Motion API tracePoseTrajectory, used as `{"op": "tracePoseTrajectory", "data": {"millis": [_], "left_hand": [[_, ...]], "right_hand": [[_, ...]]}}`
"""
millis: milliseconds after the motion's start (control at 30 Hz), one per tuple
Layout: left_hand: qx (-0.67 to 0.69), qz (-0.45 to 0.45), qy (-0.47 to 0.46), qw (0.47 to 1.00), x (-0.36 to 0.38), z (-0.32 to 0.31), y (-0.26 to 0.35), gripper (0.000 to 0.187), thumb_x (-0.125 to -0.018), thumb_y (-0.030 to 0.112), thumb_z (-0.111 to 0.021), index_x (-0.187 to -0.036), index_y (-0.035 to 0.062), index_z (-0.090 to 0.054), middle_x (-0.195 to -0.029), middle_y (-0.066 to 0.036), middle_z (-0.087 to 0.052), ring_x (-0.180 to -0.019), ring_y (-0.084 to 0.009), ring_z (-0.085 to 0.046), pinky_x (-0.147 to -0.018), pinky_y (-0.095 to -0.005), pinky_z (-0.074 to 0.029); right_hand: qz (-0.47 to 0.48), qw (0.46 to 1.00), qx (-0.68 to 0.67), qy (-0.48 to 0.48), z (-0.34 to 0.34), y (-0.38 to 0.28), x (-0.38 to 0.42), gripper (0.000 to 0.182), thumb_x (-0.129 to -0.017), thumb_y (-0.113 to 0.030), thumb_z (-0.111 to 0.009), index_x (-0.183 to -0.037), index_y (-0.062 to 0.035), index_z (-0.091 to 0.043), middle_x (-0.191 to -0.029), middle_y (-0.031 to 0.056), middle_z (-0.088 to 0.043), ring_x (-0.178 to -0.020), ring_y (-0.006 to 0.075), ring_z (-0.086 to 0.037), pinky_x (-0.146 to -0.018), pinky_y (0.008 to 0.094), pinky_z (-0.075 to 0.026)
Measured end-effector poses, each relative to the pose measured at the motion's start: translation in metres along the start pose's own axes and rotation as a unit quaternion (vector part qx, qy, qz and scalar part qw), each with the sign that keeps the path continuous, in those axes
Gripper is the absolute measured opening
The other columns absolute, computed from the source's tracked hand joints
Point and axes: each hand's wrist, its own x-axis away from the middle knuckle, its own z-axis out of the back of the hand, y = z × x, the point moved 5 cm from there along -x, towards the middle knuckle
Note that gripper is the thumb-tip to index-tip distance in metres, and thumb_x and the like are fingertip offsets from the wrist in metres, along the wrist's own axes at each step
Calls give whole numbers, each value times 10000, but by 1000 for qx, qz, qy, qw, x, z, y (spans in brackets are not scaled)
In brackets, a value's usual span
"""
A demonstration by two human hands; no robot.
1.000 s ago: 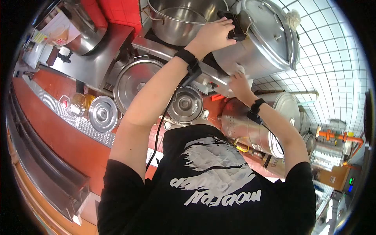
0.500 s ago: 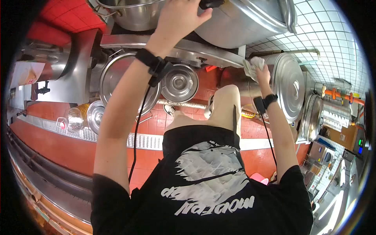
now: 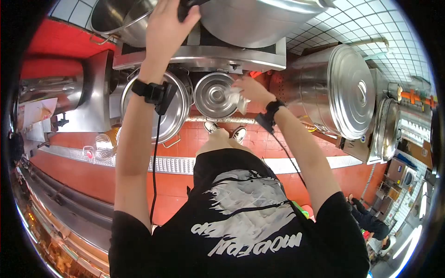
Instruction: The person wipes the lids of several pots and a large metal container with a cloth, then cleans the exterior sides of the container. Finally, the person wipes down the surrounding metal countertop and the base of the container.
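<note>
Near the top edge, my left hand [image 3: 168,25] reaches over the stove front, thumb apart, with a black object [image 3: 186,10] between thumb and fingers. The fingertips run partly out of frame, and the black object's kind is hidden. It overlaps the space between a handled steel pot [image 3: 125,21] and a large stockpot [image 3: 257,21]. A crumpled whitish cloth [image 3: 239,103] is in my right hand [image 3: 252,90], fingers closed around it. That hand sits at the right side of a small round steel lid or pot [image 3: 211,104], below the stove's metal front [image 3: 199,56].
A wide steel pan [image 3: 176,123] stands under my left forearm. To the right are a large lidded stockpot [image 3: 306,83] and more steel pots [image 3: 388,129]. A plastic bottle [image 3: 105,144] stands on the left. A metal drain strip [image 3: 178,165] crosses the red tile floor. Another person [image 3: 368,220] is at far right.
My right hand has moved left with the cloth, from beside the large lidded stockpot to the small round lid. My left hand has shifted left with the black object.
</note>
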Motion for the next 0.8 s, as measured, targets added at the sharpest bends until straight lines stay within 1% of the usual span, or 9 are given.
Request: {"op": "tracePoseTrajectory", "data": {"millis": [133,267,333,400,433,467,533,667,800], "left_hand": [[-41,-90,89,991,12,-22,-12,583,-949,336,-586,-1432,47,-431,-1479,-172,-434,-1383,-320,-397,-1102,-404,-372],[0,50,90,995,77,-58,-5,584,-972,201,-524,-1429,-91,-307,-1429,-311,-378,-1342,-430,-369,-1123,-456,-316],[-1,144,-102,984,140,-100,5,406,-977,184,-459,-1317,-38,-471,-1217,-285,-557,-1103,-425,-564,-940,-482,-453],[-8,134,-481,867,226,-158,13,348,-941,171,-495,-1261,47,-557,-1120,-236,-640,-1061,-410,-602,-896,-460,-489],[175,41,-450,875,290,-169,11,344,-926,228,-516,-1198,32,-591,-1098,-238,-652,-1046,-403,-609,-884,-460,-496],[162,12,-612,774,326,-183,12,367,-922,307,-530,-1122,15,-627,-1114,-236,-645,-1051,-401,-606,-889,-471,-486],[-26,102,-672,733,372,-183,12,391,-934,357,-513,-1104,31,-644,-1108,-225,-649,-1061,-390,-605,-909,-467,-475],[28,142,-544,826,388,-162,-3,389,-989,347,-442,-1151,65,-656,-1048,-198,-686,-1009,-363,-641,-884,-440,-491],[15,205,-453,867,361,-135,-16,348,-983,279,-439,-1070,-3,-623,-898,-186,-696,-839,-369,-676,-781,-462,-513]], "right_hand": [[-112,982,-80,129,6,-38,74,415,-807,-196,-644,-1210,-103,-607,-1027,194,-637,-996,415,-596,-864,475,-496],[-287,904,-258,186,-44,40,180,524,-806,-301,-688,-1257,-64,-567,-1107,232,-663,-1033,396,-631,-884,458,-495],[-351,862,-264,253,-66,76,225,562,-801,-335,-691,-1270,-57,-556,-1121,239,-661,-1033,398,-640,-883,456,-497],[-358,853,-280,256,-86,96,254,573,-802,-334,-686,-1285,-59,-546,-1119,241,-661,-1035,403,-638,-880,459,-499],[-376,842,-290,256,-97,102,262,585,-802,-334,-681,-1299,-62,-537,-1118,242,-662,-1037,407,-637,-877,461,-501],[-370,842,-298,254,-107,103,263,585,-802,-334,-681,-1299,-62,-537,-1118,242,-662,-1037,407,-637,-877,461,-501],[-417,842,-286,187,-140,116,271,533,-800,-202,-663,-1298,-48,-547,-1130,202,-673,-1069,326,-649,-905,405,-498],[-400,861,-274,153,-134,107,246,616,-744,-258,-700,-1299,-43,-540,-1129,223,-665,-1063,349,-647,-902,418,-503],[-310,839,-322,311,-9,82,185,455,-784,-259,-699,-1180,-79,-565,-1009,209,-693,-940,367,-683,-768,424,-542]]}}
